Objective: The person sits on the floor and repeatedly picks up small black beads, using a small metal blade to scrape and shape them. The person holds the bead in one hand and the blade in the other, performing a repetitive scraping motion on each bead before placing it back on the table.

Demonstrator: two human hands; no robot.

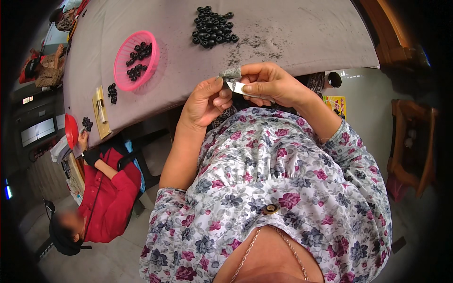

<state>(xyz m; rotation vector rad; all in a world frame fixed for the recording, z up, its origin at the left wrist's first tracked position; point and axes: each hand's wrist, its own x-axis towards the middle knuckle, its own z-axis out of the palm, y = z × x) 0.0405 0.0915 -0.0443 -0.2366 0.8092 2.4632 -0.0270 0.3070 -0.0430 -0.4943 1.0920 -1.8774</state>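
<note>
Both my hands meet above the table's near edge. My right hand (272, 86) is closed round a small white craft knife (239, 88), its pointed tip toward the left hand. Grey tape (230, 72) is wrapped round the right index fingertip. My left hand (206, 100) pinches a small black round piece (226, 85) against the tip; fingers mostly hide it. Farther off lies a heap of shiny black round pieces (212, 29), several showing holes. Black shavings (255, 45) are scattered between the heap and my hands.
A pink mesh basket (155, 63) with black pieces stands left on the grey-covered table (181, 66). Beside it are loose black pieces (112, 93) and a yellowish board (100, 115). Far left, a person in red (111, 207) sits by a red bowl (71, 130). A wooden stool (413, 141) stands right.
</note>
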